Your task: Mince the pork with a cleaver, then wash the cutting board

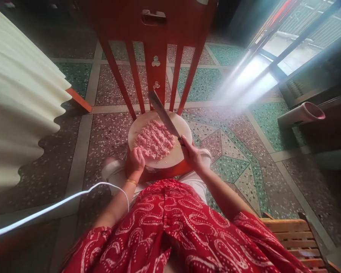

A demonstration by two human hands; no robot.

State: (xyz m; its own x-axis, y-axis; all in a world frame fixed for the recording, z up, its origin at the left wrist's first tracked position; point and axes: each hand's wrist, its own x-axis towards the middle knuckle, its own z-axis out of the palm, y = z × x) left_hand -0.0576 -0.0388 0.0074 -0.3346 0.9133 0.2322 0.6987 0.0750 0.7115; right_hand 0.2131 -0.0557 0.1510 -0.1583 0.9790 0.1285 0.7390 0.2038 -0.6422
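Note:
A round white cutting board [182,129] rests on the seat of a red wooden chair [156,45] in front of me. A flat heap of pink minced meat [155,139] covers its middle. My right hand [191,153] grips the handle of a large knife [163,113], whose blade is raised at a slant over the meat, tip pointing away to the left. My left hand [135,161] is curled at the near left rim of the board, touching the edge of the meat. A gold bangle sits on that wrist.
A cream corrugated sheet [19,102] stands on the left. A white cable [53,206] runs across the tiled floor to my lap. A wooden slatted seat [297,235] is at lower right, a pink-rimmed pipe [304,113] at right near a bright doorway.

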